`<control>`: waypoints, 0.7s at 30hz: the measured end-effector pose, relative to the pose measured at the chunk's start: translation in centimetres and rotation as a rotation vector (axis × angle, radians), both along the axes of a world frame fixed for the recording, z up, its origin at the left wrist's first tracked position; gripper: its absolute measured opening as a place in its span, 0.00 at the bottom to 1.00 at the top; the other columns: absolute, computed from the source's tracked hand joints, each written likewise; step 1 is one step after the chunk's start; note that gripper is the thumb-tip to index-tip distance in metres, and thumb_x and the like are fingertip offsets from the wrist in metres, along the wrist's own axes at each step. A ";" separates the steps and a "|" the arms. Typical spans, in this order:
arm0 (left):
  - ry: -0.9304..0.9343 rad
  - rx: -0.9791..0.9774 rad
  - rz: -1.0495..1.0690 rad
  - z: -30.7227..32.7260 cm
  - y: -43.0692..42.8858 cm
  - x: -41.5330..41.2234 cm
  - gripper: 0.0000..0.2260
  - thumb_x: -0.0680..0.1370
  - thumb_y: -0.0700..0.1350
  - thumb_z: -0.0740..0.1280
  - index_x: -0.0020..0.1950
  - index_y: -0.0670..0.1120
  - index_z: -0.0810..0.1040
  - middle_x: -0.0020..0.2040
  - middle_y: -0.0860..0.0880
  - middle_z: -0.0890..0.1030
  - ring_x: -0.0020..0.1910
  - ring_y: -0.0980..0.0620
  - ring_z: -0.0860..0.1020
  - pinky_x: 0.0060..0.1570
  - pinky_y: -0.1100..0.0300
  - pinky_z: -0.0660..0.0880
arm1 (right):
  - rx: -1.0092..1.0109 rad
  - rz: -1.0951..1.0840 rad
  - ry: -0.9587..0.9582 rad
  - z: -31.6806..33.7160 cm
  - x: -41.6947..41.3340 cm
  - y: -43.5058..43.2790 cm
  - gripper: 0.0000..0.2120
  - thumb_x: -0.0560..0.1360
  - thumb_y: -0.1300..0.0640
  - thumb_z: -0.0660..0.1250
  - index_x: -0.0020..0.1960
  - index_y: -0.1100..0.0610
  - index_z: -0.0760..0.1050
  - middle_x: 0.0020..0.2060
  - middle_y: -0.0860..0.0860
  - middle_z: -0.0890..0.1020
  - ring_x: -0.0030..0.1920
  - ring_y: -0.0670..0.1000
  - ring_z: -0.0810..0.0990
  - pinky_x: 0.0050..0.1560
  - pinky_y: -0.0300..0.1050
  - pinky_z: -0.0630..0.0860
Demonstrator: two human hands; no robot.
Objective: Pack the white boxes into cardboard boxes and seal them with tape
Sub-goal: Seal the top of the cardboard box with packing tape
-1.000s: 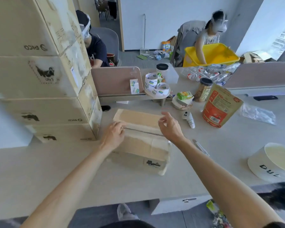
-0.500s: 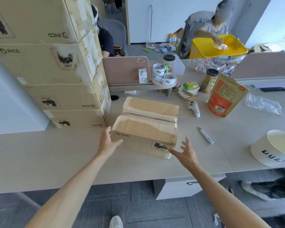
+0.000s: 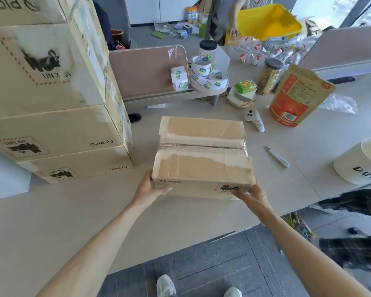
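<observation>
A closed cardboard box [image 3: 201, 163] lies on the desk in front of me, with clear tape along its top seam and a torn paper surface. My left hand [image 3: 148, 189] grips its near left corner, thumb lying along the front face. At the near right corner my right hand [image 3: 255, 197] holds on, fingers over the printed label. Several rolls of tape [image 3: 206, 76] sit on a small stand behind the box. No white boxes are visible.
A tall stack of cardboard boxes [image 3: 51, 129] stands close on the left. To the right lie a white controller [image 3: 255, 120], a pen-like tool [image 3: 277, 157], an orange bag [image 3: 298, 97] and a white round tub [image 3: 360, 166]. A person handles a yellow bin [image 3: 266, 22] beyond the divider [image 3: 146, 71].
My hands left the top of the box, came down to its near corners and took hold there. The view has moved closer over the box.
</observation>
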State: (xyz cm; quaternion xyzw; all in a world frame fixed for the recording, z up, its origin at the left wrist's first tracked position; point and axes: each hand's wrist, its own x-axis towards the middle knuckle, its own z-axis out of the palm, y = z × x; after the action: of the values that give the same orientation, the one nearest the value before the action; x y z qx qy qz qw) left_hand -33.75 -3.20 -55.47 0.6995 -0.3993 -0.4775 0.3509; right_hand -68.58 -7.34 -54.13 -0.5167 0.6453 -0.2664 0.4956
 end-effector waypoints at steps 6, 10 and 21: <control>0.120 0.025 0.016 0.9 -0.8 -0.7 0.27 0.65 0.40 0.80 0.60 0.47 0.75 0.51 0.50 0.85 0.52 0.52 0.82 0.45 0.62 0.75 | -0.011 -0.085 -0.024 1.1 0.9 0.3 0.12 0.71 0.60 0.76 0.51 0.51 0.78 0.47 0.50 0.84 0.49 0.47 0.81 0.43 0.36 0.75; 0.165 -0.029 0.088 2.5 0.1 -1.9 0.27 0.65 0.40 0.80 0.61 0.48 0.74 0.52 0.51 0.84 0.52 0.56 0.82 0.45 0.64 0.73 | -0.022 -0.134 -0.090 2.6 0.4 0.3 0.09 0.70 0.57 0.77 0.49 0.51 0.82 0.45 0.48 0.86 0.49 0.46 0.83 0.50 0.41 0.77; 0.207 -0.174 0.317 8.0 5.8 -9.9 0.28 0.63 0.42 0.80 0.60 0.50 0.73 0.53 0.52 0.83 0.52 0.55 0.81 0.51 0.61 0.75 | -0.089 0.024 -0.356 7.0 -3.9 1.6 0.18 0.72 0.63 0.74 0.59 0.51 0.77 0.50 0.47 0.85 0.49 0.46 0.83 0.46 0.38 0.78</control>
State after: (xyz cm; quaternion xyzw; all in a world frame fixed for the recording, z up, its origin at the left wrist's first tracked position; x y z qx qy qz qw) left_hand -43.61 2.60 -47.51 0.6679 -0.2860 -0.4494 0.5197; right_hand -72.45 -5.77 -47.14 -0.4906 0.5285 -0.3762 0.5818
